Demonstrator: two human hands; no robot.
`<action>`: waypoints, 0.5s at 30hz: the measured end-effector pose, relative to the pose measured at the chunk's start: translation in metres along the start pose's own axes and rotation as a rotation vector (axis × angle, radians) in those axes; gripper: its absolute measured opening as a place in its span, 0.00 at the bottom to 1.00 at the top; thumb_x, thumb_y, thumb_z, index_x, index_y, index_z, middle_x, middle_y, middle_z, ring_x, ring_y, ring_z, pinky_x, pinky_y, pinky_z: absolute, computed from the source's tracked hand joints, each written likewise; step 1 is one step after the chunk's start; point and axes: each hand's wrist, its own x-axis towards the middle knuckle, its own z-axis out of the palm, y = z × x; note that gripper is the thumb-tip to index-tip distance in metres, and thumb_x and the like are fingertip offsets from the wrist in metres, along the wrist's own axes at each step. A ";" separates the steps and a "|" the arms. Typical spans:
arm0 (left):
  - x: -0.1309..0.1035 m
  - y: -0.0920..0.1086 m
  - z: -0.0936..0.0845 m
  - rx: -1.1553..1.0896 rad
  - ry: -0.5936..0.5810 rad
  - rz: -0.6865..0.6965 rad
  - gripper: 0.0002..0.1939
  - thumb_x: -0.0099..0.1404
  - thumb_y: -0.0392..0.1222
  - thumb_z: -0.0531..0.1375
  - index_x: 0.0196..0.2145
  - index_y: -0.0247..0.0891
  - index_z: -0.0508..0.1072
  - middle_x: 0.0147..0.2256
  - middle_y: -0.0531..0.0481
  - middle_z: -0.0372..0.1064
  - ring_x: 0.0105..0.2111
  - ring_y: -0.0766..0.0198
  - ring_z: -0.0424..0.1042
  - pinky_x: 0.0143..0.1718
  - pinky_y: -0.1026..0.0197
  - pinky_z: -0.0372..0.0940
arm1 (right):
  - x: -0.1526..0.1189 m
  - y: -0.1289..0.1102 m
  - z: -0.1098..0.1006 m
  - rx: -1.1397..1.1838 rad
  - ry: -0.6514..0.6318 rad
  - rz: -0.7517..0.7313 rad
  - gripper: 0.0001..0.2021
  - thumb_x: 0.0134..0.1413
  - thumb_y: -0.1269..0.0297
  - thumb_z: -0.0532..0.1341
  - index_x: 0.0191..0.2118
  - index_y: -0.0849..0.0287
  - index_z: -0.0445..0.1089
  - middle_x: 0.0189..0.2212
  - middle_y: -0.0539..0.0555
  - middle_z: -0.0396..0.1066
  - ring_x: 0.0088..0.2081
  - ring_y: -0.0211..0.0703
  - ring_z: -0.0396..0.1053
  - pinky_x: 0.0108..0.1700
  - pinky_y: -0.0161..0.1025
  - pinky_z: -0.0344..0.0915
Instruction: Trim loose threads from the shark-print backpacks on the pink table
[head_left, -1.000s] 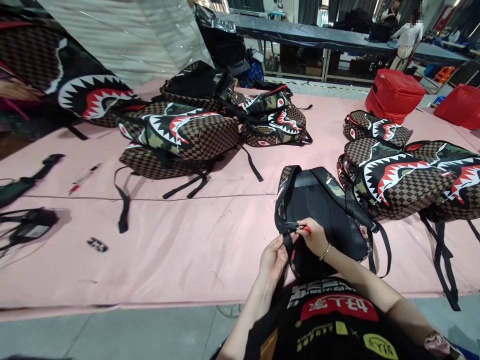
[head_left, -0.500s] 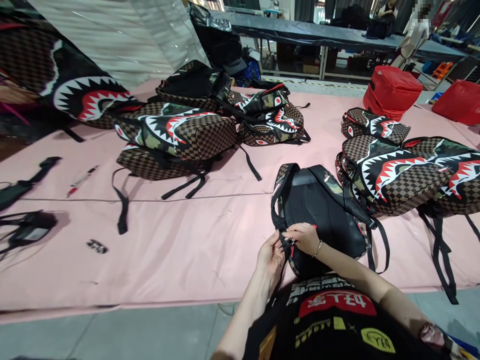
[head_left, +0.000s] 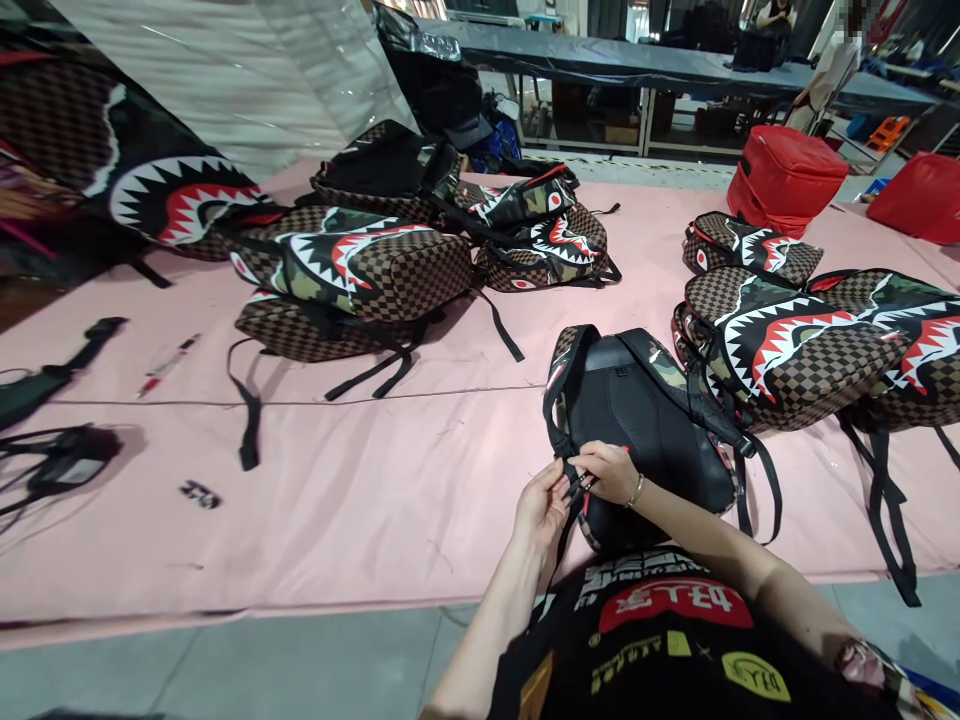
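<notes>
A backpack (head_left: 637,410) lies close to me with its black padded back facing up and checkered sides showing at the edges. My left hand (head_left: 545,503) is closed on the black shoulder strap (head_left: 557,425) at the backpack's left side. Touching it, my right hand (head_left: 606,472) pinches the same strap near its buckle. The fingertips of both hands meet there, and the small dark piece between them is partly hidden. Another strap (head_left: 765,480) loops off the right side onto the pink table cover (head_left: 360,510).
Shark-mouth backpacks (head_left: 787,340) lie against the right side of mine. More checkered backpacks (head_left: 420,265) are piled at the far left. Red bags (head_left: 787,175) stand at the back right. A marker pen (head_left: 169,365) and a small black-and-white object (head_left: 200,494) lie left.
Both hands stay at the strap with only slight finger movement. The view has shifted a little. In the background, a person at the far table has moved slightly.
</notes>
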 end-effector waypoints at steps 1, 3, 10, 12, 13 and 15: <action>0.001 -0.001 -0.001 0.024 -0.011 0.039 0.02 0.59 0.28 0.53 0.29 0.29 0.64 0.23 0.48 0.67 0.20 0.68 0.68 0.22 0.68 0.65 | 0.002 -0.003 -0.002 0.054 -0.007 0.049 0.14 0.50 0.65 0.52 0.41 0.54 0.69 0.39 0.50 0.63 0.36 0.22 0.60 0.37 0.23 0.56; 0.002 -0.004 -0.003 0.085 -0.014 0.125 0.04 0.56 0.29 0.57 0.31 0.30 0.64 0.25 0.48 0.68 0.22 0.68 0.69 0.23 0.68 0.64 | 0.006 -0.007 -0.009 0.168 -0.041 0.124 0.13 0.50 0.65 0.51 0.40 0.55 0.69 0.39 0.50 0.62 0.33 0.21 0.59 0.35 0.22 0.56; 0.011 -0.024 -0.007 0.306 -0.029 0.425 0.22 0.51 0.37 0.62 0.42 0.41 0.57 0.20 0.58 0.63 0.19 0.69 0.65 0.23 0.69 0.59 | 0.015 -0.001 -0.027 0.679 -0.320 0.413 0.09 0.49 0.69 0.50 0.28 0.67 0.65 0.28 0.50 0.61 0.29 0.21 0.57 0.34 0.21 0.56; 0.010 -0.027 -0.006 0.339 -0.060 0.435 0.19 0.52 0.37 0.61 0.40 0.40 0.59 0.19 0.58 0.62 0.19 0.70 0.64 0.23 0.70 0.58 | 0.017 0.002 -0.027 0.747 -0.408 0.476 0.10 0.51 0.67 0.48 0.29 0.67 0.63 0.25 0.49 0.61 0.24 0.19 0.55 0.29 0.20 0.55; 0.009 -0.027 -0.006 0.358 -0.069 0.430 0.16 0.52 0.37 0.60 0.38 0.39 0.60 0.19 0.58 0.62 0.19 0.71 0.63 0.23 0.70 0.58 | 0.018 0.002 -0.026 0.763 -0.434 0.495 0.11 0.52 0.67 0.46 0.29 0.67 0.62 0.23 0.48 0.60 0.22 0.19 0.54 0.26 0.20 0.53; 0.006 -0.024 -0.005 0.396 -0.073 0.415 0.10 0.52 0.36 0.59 0.33 0.36 0.64 0.20 0.56 0.63 0.20 0.71 0.63 0.23 0.70 0.57 | 0.019 0.002 -0.024 0.795 -0.480 0.535 0.11 0.52 0.67 0.44 0.28 0.67 0.59 0.18 0.46 0.57 0.18 0.20 0.50 0.22 0.20 0.49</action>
